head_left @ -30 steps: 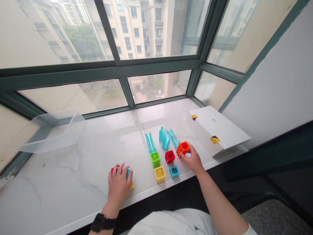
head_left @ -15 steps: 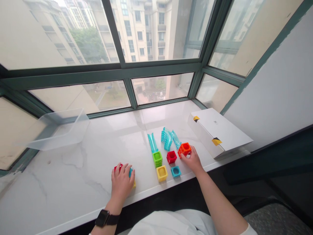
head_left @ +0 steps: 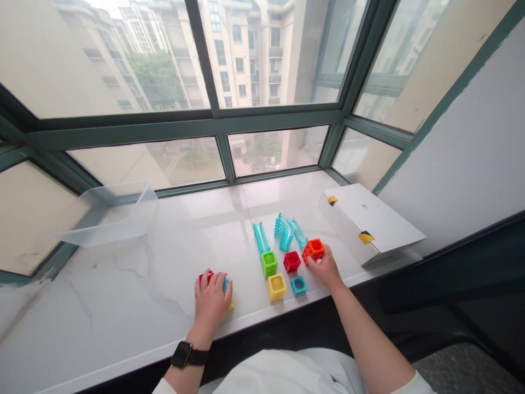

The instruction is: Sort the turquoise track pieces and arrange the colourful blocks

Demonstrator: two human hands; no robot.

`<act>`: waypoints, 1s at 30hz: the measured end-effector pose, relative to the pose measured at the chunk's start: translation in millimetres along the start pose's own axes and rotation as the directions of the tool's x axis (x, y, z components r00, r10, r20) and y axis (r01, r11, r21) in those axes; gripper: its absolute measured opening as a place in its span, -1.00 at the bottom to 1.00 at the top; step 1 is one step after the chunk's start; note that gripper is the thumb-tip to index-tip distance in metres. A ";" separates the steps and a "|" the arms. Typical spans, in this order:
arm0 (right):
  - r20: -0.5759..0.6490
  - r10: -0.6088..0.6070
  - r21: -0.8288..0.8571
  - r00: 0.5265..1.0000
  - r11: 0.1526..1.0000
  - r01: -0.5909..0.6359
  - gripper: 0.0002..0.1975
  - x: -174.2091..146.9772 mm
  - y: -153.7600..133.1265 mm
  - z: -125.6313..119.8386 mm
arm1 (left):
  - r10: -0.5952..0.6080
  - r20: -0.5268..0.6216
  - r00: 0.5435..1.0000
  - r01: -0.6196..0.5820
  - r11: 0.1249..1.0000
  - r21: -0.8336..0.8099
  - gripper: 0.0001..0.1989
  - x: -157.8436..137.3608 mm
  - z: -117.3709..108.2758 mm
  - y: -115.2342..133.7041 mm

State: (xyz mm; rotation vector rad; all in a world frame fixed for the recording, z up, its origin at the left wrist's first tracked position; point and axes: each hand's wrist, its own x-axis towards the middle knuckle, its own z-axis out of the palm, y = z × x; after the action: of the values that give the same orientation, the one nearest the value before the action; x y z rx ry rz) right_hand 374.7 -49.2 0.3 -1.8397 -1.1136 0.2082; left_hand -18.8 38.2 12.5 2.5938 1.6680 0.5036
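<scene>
My left hand (head_left: pixel 213 298) rests with curled fingers over a small group of toy blocks near the front edge. A red block (head_left: pixel 206 276), a bit of blue and a yellow corner (head_left: pixel 232 304) show around the fingers; the rest is hidden. On the right, my right hand (head_left: pixel 326 267) grips an orange block (head_left: pixel 315 249) between thumb and fingers. Beside it stand a red block (head_left: pixel 292 261), a blue block (head_left: pixel 299 285), a yellow block (head_left: pixel 276 287) and a green block (head_left: pixel 269 264). Behind the green one lies a straight translucent teal track piece (head_left: pixel 261 238).
Farther back are a curved teal track piece (head_left: pixel 284 232) and another narrow one (head_left: pixel 299 234). A white box (head_left: pixel 371 221) with striped tape lies at the right. A clear plastic bin (head_left: pixel 110 232) stands at the left by the window. The white counter (head_left: pixel 135 306) ends just before my body.
The camera view has turned slightly left, so everything appears a little farther right. Both hands stay on the same blocks, with no clear movement of the blocks.
</scene>
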 end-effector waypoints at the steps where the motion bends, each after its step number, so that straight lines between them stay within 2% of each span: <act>1: 0.001 -0.001 -0.001 1.000 1.000 0.001 -0.64 -0.6 -0.2 -0.8 | -0.002 0.003 1.000 0.002 1.000 -0.003 -0.66 -0.1 0.1 0.1; 14: 0.029 0.008 0.000 1.000 1.000 -0.008 -0.58 -2.0 6.5 -3.6 | 0.001 -0.032 0.999 -0.003 0.997 -0.073 -0.69 0.0 2.6 -1.5; 21: 0.042 0.030 0.007 0.999 1.000 -0.030 -0.22 -5.2 11.2 -7.2 | -0.018 -0.027 0.999 0.015 0.994 -0.107 -0.69 0.0 1.3 0.2; 25: 0.071 0.060 0.027 0.996 0.998 -0.062 -0.10 -13.9 9.8 -17.9 | -0.018 -0.033 0.999 0.014 0.994 -0.112 -0.68 -0.9 0.5 0.2; 27: 0.043 0.072 0.057 0.996 0.996 -0.075 -0.10 -20.5 4.5 -26.2 | -0.016 -0.035 0.999 0.012 0.994 -0.112 -0.68 -1.8 0.4 0.5; 30: -0.093 0.032 0.104 0.995 0.994 -0.022 -0.18 -30.6 -15.2 -39.6 | -0.011 -0.031 0.999 0.007 0.994 -0.113 -0.69 -2.8 1.5 1.1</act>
State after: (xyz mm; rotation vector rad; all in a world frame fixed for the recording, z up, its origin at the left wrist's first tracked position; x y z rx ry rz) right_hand 370.0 -95.3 24.5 -1.7558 -0.9948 0.1886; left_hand -18.5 35.5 10.5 2.5108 1.6089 0.6225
